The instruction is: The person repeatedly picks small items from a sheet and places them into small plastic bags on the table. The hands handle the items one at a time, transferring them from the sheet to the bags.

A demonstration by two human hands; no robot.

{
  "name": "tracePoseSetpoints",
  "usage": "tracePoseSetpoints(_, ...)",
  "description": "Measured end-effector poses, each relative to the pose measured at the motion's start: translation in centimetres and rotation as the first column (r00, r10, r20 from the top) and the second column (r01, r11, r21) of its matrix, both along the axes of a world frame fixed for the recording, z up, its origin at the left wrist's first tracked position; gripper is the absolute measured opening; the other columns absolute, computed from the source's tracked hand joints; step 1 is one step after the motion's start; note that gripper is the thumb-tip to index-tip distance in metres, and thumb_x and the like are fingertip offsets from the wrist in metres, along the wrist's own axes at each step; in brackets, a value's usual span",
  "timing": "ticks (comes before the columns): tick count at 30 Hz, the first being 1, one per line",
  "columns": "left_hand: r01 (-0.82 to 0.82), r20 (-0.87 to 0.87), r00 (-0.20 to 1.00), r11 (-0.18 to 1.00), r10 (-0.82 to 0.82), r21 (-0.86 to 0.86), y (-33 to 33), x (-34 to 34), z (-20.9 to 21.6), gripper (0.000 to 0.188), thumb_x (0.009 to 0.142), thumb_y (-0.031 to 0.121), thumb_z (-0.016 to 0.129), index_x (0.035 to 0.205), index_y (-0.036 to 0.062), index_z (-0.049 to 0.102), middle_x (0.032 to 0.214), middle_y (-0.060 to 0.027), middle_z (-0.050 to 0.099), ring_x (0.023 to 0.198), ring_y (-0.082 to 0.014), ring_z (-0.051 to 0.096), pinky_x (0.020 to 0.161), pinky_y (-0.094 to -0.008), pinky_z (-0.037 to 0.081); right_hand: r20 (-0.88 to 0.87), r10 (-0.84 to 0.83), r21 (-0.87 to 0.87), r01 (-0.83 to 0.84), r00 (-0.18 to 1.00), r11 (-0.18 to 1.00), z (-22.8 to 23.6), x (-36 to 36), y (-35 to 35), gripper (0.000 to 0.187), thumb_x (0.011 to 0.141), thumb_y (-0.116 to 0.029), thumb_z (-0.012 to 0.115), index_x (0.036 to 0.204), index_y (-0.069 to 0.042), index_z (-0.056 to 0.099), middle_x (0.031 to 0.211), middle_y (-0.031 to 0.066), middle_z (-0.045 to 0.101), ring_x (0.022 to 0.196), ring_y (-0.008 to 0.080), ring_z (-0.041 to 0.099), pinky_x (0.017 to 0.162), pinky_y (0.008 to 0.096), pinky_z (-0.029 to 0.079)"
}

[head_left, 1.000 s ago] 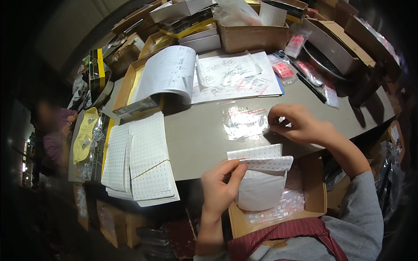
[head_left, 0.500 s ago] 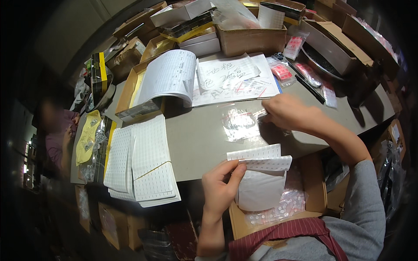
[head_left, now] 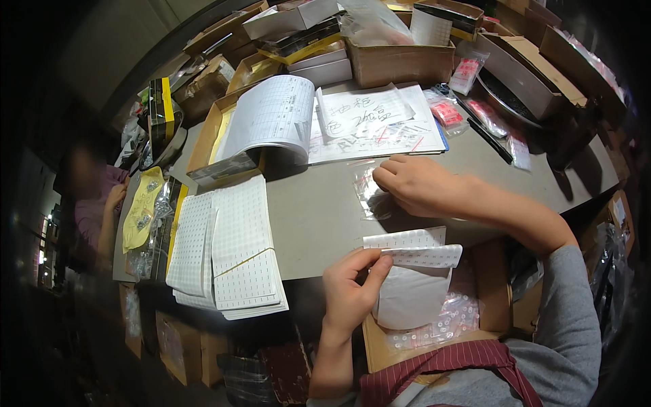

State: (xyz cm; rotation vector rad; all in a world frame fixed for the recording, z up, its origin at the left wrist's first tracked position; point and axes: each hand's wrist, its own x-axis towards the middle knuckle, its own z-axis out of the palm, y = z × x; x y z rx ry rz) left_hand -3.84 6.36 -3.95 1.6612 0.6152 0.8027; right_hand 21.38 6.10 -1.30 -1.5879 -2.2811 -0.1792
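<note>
My left hand [head_left: 354, 285] pinches a folded sheet of white labels [head_left: 415, 295] at its upper left corner, just off the table's front edge. The sheet's upper part carries rows of small print, and its blank side hangs down. My right hand [head_left: 427, 186] rests over a small stack of clear plastic bags [head_left: 366, 188] on the table, fingers curled in; their tips are partly hidden, and I cannot make out what is in them. Below the label sheet, an open cardboard box [head_left: 494, 288] holds clear bags with small white round pieces [head_left: 461, 313].
Stacks of printed label sheets [head_left: 244, 237], one with a rubber band, overhang the table's front left. Behind lie handwritten papers [head_left: 380, 136] and a box with curled forms [head_left: 271, 115]. Black pens [head_left: 489, 141] lie at right. Cardboard boxes [head_left: 400, 64] line the back. Another person [head_left: 95, 203] sits at far left.
My right hand has moved left and slightly down, from the right edge of the clear bags to over them. My left hand still holds the label sheet. The view has shifted slightly.
</note>
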Motion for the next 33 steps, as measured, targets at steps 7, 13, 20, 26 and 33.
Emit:
tracePoseSetpoints(7,0.04,-0.003,0.999,0.999,-0.039,0.023,0.1,-0.4,0.0,0.014,0.093,0.007,0.075,0.099,-0.005,0.074,0.085,-0.0086,0.071,0.072,-0.0123,0.062,0.066,-0.0247,0.049,0.015,-0.434,-0.334,0.413,0.901,0.847,2.6,2.7,-1.8,0.045,0.087,-0.036,0.079,0.1,0.001,0.056,0.094,0.0216,0.067,0.092,0.0435,0.065,0.08,0.0503,0.051)
tracePoseSetpoints(13,0.006,-0.007,1.0,1.0,-0.006,0.027,-0.3,0.0,0.1,0.013,0.092,0.006,0.075,0.098,-0.0054,0.074,0.083,-0.0084,0.07,0.072,-0.0126,0.062,0.067,-0.025,0.049,-0.219,-0.194,-0.096,0.177,0.956,0.979,4.2,2.3,-6.2,0.018,0.086,-0.006,0.076,0.094,-0.003,0.061,0.093,0.0139,0.066,0.088,0.0338,0.065,0.075,0.0421,0.051)
tracePoseSetpoints(20,-0.07,0.027,0.997,0.995,0.072,-0.077,-0.7,0.3,-0.5,0.012,0.093,-0.001,0.069,0.1,-0.0075,0.075,0.088,-0.0022,0.072,0.079,-0.0079,0.063,0.072,-0.0221,0.049,-0.449,-0.004,-0.186,-0.089,0.893,0.978,4.5,-1.6,-10.7,0.032,0.081,-0.005,0.074,0.11,-0.005,0.06,0.103,0.0167,0.062,0.098,0.0381,0.063,0.083,0.0445,0.052)
tracePoseSetpoints(26,-0.067,0.092,0.993,0.994,0.075,-0.089,-0.9,0.5,-0.5,0.013,0.093,0.0,0.07,0.103,-0.0066,0.076,0.092,-0.0042,0.073,0.084,-0.0091,0.064,0.075,-0.0229,0.05,-0.45,-0.123,-0.153,0.059,0.885,0.986,3.5,-0.4,-11.0,0.04,0.08,-0.005,0.075,0.117,-0.003,0.059,0.11,0.0172,0.062,0.105,0.0383,0.062,0.089,0.0439,0.052)
tracePoseSetpoints(33,0.011,0.177,0.984,0.977,0.028,-0.214,-1.5,-0.2,-0.2,0.014,0.094,0.0,0.071,0.105,-0.005,0.077,0.094,-0.0054,0.07,0.084,-0.0119,0.063,0.073,-0.023,0.047,-0.632,-0.117,-0.357,-0.154,0.767,0.921,2.3,0.1,-11.4,0.047,0.093,-0.024,0.074,0.13,-0.001,0.056,0.12,0.017,0.06,0.106,0.0298,0.062,0.091,0.0404,0.052)
